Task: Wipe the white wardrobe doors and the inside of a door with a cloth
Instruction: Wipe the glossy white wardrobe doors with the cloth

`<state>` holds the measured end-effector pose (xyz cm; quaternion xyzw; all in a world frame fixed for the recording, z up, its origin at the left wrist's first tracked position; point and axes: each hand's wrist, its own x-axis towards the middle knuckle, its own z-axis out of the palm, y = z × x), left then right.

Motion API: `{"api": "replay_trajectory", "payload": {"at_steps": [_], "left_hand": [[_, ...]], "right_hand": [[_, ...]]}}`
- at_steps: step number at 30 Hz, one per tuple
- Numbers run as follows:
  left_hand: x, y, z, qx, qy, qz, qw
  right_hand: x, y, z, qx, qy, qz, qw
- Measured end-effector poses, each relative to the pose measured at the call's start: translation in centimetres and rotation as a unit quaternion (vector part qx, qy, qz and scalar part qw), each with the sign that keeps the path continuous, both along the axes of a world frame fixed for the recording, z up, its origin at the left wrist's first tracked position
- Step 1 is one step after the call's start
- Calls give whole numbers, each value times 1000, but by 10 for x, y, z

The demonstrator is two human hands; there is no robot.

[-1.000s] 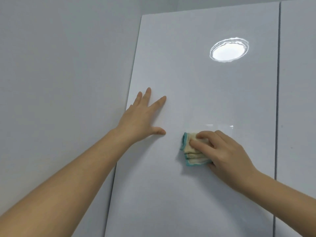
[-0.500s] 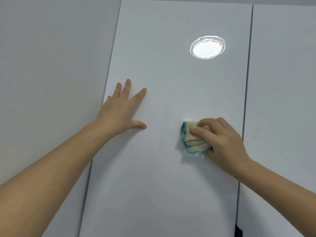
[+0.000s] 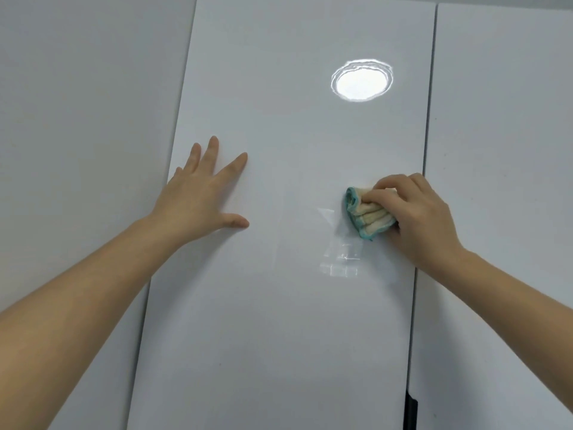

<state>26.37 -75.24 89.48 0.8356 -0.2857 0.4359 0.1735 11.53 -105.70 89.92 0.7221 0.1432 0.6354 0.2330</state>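
A glossy white wardrobe door [image 3: 279, 305] fills the middle of the view. My left hand [image 3: 198, 197] lies flat on its left part, fingers spread and straight. My right hand [image 3: 418, 212] grips a folded cream cloth with a teal edge [image 3: 367, 215] and presses it against the door near its right edge. A second white door [image 3: 502, 181] stands to the right, past a narrow dark gap.
A plain white panel [image 3: 86, 119] runs along the left of the door. A round lamp reflection [image 3: 361, 83] shines high on the door, and a fainter glare patch [image 3: 341, 262] sits below the cloth. A dark handle [image 3: 410, 411] shows in the gap at the bottom right.
My right hand has slid the cloth to the right, toward the door's right edge. The view has shifted, so the door sits further left. My left hand stays flat on the door.
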Motion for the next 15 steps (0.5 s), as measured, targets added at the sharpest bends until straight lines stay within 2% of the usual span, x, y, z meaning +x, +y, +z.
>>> {"api": "replay_trajectory", "payload": {"at_steps": [4, 11, 15], "left_hand": [[1, -1, 0, 1, 3, 2, 1000], [6, 1, -1, 23, -12, 12, 1000], [7, 1, -1, 23, -13, 11, 1000]], "right_hand": [[1, -5, -29, -4, 26, 18, 999], [-8, -16, -130, -110, 122, 17, 986], [-8, -18, -119, -144, 130, -11, 981]]}}
